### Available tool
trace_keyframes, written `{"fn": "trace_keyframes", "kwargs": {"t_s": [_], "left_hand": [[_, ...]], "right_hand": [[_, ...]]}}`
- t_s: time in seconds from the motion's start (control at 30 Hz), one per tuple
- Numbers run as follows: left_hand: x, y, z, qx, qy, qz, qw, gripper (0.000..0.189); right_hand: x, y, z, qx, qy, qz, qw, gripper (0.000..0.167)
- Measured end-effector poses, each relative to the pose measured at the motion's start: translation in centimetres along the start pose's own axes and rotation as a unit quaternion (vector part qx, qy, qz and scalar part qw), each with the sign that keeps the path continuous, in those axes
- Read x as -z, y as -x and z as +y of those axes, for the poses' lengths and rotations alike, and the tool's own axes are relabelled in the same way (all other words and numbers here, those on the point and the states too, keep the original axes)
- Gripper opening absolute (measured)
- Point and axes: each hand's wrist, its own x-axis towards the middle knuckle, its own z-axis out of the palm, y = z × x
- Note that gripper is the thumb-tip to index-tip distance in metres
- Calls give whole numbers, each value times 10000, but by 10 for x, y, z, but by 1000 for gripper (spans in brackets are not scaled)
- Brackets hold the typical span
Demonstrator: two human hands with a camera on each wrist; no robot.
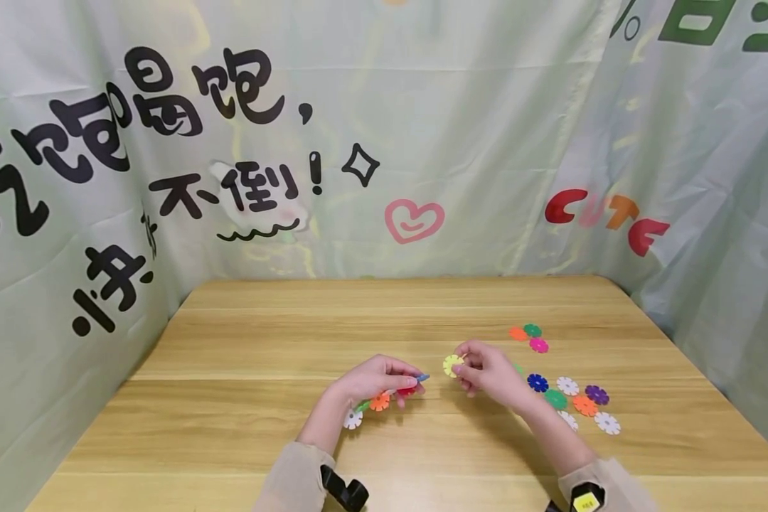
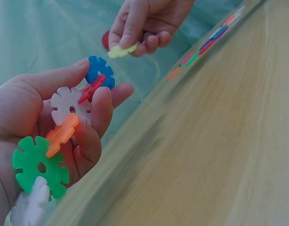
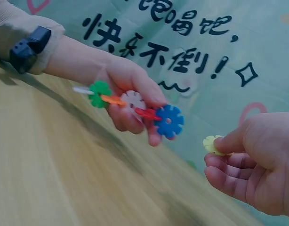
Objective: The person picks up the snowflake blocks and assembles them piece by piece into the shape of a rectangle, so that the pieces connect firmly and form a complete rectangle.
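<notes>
My left hand (image 1: 384,377) holds a chain of notched plastic discs slotted edge to edge. In the left wrist view a blue disc (image 2: 100,72) forms the chain's top end, by the thumb tip. Below it follow a red disc (image 2: 92,88), a pale disc (image 2: 64,104), an orange disc (image 2: 62,134), a green disc (image 2: 29,162) and a white disc (image 2: 29,207). My right hand (image 1: 489,373) pinches a yellow notched disc (image 1: 451,365) between thumb and fingers. A gap separates it from the blue disc (image 3: 169,121). Both hands are above the table.
Several loose discs lie right of the right hand on the wooden table (image 1: 243,341), among them a purple disc (image 1: 596,395) and a dark blue disc (image 1: 537,382). Farther back lie an orange, a green and a pink disc (image 1: 539,345). A printed cloth (image 1: 486,142) hangs behind.
</notes>
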Motion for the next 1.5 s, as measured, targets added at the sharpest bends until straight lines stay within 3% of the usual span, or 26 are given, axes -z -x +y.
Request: {"fn": "trace_keyframes", "kwargs": {"t_s": [0.4, 0.83, 1.3, 1.5], "left_hand": [[-4, -2, -2, -65, 234, 68, 9997, 29], [-6, -2, 1, -63, 236, 197, 9995, 29], [-8, -2, 5, -141, -67, 475, 9987, 24], [-10, -4, 2, -98, 49, 578, 9983, 24]], "right_hand": [[-20, 0, -2, 31, -407, 72, 9991, 25], [-30, 1, -3, 122, -307, 276, 9991, 25], [-35, 1, -6, 270, -463, 470, 9975, 20], [-35, 0, -2, 262, -442, 538, 9972, 21]]}}
